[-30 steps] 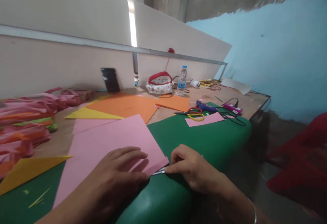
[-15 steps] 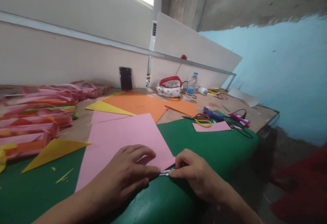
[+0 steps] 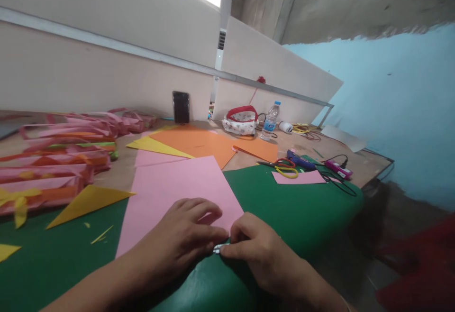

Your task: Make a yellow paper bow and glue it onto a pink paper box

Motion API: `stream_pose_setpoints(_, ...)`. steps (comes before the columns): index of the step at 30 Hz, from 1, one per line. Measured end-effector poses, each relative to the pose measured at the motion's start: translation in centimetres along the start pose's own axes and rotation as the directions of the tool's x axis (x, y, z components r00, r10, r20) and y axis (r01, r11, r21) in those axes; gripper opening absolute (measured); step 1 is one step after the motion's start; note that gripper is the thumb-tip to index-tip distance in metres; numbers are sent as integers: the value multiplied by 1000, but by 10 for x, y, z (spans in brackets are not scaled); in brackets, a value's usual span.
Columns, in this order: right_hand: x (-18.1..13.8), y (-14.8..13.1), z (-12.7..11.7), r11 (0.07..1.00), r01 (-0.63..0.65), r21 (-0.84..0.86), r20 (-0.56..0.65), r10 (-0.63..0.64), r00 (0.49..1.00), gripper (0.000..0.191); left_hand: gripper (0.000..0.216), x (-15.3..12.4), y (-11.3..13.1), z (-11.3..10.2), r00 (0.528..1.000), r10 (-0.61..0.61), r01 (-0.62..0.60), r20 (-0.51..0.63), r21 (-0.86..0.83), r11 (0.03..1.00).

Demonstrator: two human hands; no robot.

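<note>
A green mat [image 3: 295,207] covers the near table [image 3: 117,177], its rolled edge just below both hands. A large pink paper sheet [image 3: 177,184] stretches away and leftward from the grip. The left hand [image 3: 177,245] lies flat, pressing the sheet. Touching it, the right hand [image 3: 256,250] pinches a small silver metal blade [image 3: 220,247], long axis leftward, at the sheet's near corner; open mat lies rightward.

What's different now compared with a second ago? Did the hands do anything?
The right hand, pinching a small metal tool, slid left along the near edge of the pink sheet until it reached the left hand; less of the tool shows. The left hand stayed pressed flat on the sheet, which kept its place on the green mat.
</note>
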State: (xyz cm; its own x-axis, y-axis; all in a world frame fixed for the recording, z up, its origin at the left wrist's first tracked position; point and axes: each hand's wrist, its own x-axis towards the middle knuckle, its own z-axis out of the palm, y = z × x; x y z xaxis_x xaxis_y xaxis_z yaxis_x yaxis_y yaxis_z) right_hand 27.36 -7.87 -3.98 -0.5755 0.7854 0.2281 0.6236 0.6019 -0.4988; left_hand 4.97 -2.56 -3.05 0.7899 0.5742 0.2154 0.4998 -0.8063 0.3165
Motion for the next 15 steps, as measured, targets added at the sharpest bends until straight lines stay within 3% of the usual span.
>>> stream_pose_setpoints(4, 2, -6, -5, 994, 88, -65, 2, -88, 996, 25, 25, 1, 7, -6, 1000, 4, -4, 4, -17, 1000)
stream_pose_setpoints(9, 3, -14, -9, 989, 67, -130, 70, -58, 996, 43, 26, 1, 9, -7, 1000, -4, 3, -19, -48, 999)
stream_pose_setpoints(15, 4, -15, -10, 991, 44, -124, 115, -30, 993, 46, 41, 0, 2, -5, 998, 3, -8, -62, -67, 998)
